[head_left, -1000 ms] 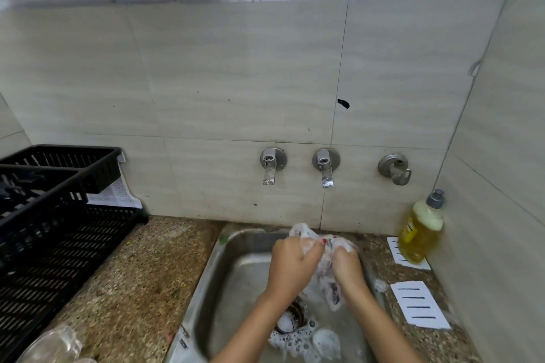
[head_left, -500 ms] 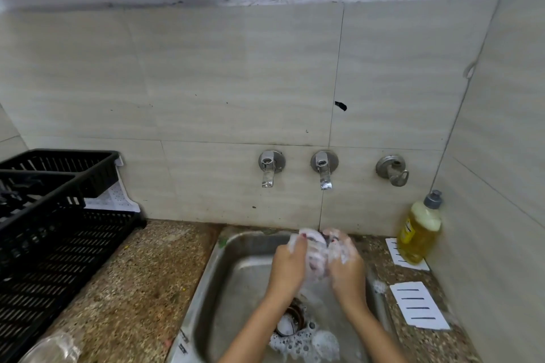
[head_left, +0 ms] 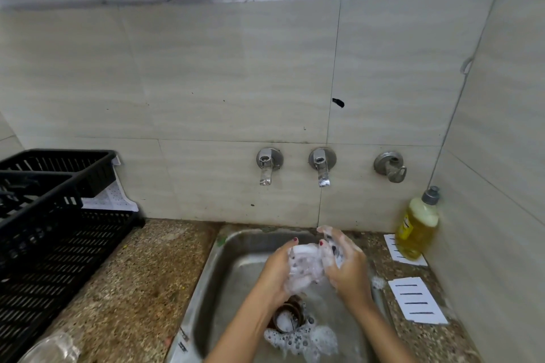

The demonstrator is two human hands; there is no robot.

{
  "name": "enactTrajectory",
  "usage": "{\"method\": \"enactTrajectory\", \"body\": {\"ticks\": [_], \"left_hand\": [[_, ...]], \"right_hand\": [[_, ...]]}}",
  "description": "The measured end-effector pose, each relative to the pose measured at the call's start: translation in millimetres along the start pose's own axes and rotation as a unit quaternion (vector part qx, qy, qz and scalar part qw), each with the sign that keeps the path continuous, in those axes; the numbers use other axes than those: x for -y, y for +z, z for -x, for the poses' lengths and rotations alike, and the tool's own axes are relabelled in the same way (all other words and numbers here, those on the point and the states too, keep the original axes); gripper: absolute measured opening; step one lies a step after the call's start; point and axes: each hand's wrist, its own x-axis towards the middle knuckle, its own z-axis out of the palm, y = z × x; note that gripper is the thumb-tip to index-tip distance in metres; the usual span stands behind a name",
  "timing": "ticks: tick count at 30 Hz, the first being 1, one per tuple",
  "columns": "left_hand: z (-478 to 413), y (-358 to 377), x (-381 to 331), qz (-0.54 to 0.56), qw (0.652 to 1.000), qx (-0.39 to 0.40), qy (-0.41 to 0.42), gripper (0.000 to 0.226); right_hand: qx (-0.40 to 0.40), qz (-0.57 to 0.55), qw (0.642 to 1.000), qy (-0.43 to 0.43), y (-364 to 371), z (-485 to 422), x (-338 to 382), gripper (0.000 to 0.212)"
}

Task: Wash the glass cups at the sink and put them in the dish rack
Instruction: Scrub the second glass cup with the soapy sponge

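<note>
A glass cup (head_left: 305, 267) coated in white foam is held over the steel sink (head_left: 212, 274), just below the right tap. My left hand (head_left: 278, 271) grips its left side with the thumb on top. My right hand (head_left: 349, 270) is curled round its right end, fingers covered in suds; whether a scrubber lies under those fingers is hidden. Another clear glass (head_left: 50, 348) lies on the counter at the bottom left. The black plastic dish rack (head_left: 59, 244) stands on the counter to the left.
Two taps (head_left: 267, 166) (head_left: 321, 166) and a valve (head_left: 389, 166) stick out of the tiled wall. A yellow soap bottle (head_left: 417, 227) stands at the right corner beside white paper cards (head_left: 415, 303). Foam (head_left: 300, 339) lies around the sink drain (head_left: 287, 317).
Both hands have shifted slightly right and up with the cup and turned it between them. More foam now covers the cup and my right fingers.
</note>
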Motion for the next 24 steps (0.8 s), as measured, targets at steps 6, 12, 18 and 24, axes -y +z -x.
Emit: {"method": "enactTrajectory", "body": {"ticks": [6, 12, 18, 24], "left_hand": [[-0.2, -5.9, 22.9, -0.353, 0.888, 0.033, 0.294, 0.045], [-2.7, -0.4, 17.2, -0.185, 0.974, -0.057, 0.115, 0.027], [-12.2, -3.8, 9.5, -0.074, 0.992, -0.069, 0.079, 0.020], [-4.9, -6.2, 21.2, -0.405, 0.819, -0.037, 0.406, 0.050]], "right_hand": [[0.043, -0.176, 0.883, 0.433, 7.3, -17.8, -2.8, 0.027], [0.025, -0.078, 0.930, 0.358, 15.8, -1.6, -9.3, 0.020], [-0.009, 0.060, 0.998, 0.031, 5.0, 13.7, 7.9, 0.034], [0.015, -0.209, 0.847, 0.488, 14.2, -1.5, 7.2, 0.029]]}}
